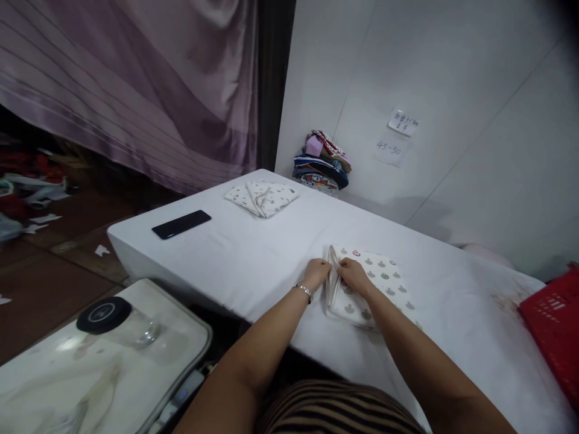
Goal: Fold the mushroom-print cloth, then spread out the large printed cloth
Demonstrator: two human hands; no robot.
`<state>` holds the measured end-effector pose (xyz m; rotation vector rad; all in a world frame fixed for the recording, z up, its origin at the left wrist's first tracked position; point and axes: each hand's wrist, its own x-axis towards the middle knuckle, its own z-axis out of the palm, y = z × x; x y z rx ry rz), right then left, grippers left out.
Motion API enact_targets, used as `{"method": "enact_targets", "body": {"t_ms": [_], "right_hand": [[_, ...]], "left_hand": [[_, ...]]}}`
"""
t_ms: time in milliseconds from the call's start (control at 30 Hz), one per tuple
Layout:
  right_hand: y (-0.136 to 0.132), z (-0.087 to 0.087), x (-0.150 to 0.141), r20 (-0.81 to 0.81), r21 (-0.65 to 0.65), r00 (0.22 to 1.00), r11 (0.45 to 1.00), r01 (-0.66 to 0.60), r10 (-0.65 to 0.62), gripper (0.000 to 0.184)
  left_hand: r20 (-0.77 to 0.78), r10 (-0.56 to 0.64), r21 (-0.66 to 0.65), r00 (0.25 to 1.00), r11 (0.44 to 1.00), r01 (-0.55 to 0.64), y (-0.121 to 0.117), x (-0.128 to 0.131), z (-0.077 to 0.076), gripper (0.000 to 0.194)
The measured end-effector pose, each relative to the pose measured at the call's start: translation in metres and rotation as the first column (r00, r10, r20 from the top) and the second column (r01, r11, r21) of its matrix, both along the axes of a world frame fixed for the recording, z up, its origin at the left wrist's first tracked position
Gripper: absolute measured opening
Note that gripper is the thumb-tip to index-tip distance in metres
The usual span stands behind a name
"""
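A folded white cloth printed with small grey figures (pixel 375 280) lies on the white-covered table (pixel 266 259) in front of me. My left hand (pixel 316 273), with a bracelet at its wrist, is closed at the cloth's left edge. Just to its right, my right hand (pixel 354 275) pinches the upper layers near that same edge. The cloth's layers stand a little apart between the two hands. The fingertips of both hands are partly hidden by the hands and the fabric.
Toward the far left corner lie another folded printed cloth (pixel 262 198) and a black phone (pixel 181 224). A clothes stack (pixel 321 163) rests against the wall. A red bag (pixel 554 325) is at right. A lidded clear jar (pixel 117 322) lies on the lower-left white surface (pixel 181 337).
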<state>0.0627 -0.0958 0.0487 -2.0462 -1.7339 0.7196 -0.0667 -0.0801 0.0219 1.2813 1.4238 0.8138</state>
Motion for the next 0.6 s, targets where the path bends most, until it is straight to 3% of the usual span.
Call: {"method": "enact_targets", "body": {"t_ms": [167,333,600], "right_hand": [[-0.0009,0.0011,-0.0004,-0.02,0.008,1.0,1.0,0.013,-0.013,0.014],[-0.0013,0.0016,-0.0013,-0.032,0.014,0.999,1.0,0.022,-0.021,0.013],[0.0007,0.0004,-0.0012,-0.028,0.016,0.999,1.0,0.019,-0.019,0.013]], "left_hand": [[-0.173,-0.001,0.086,0.985,0.996,0.016,0.0037,0.0004,-0.002,0.014],[-0.297,0.009,0.091,0.955,0.996,0.018,0.0049,0.0033,0.0,0.024],[-0.348,-0.029,0.104,0.937,0.992,0.069,0.0076,0.0051,-0.0008,0.018]]}}
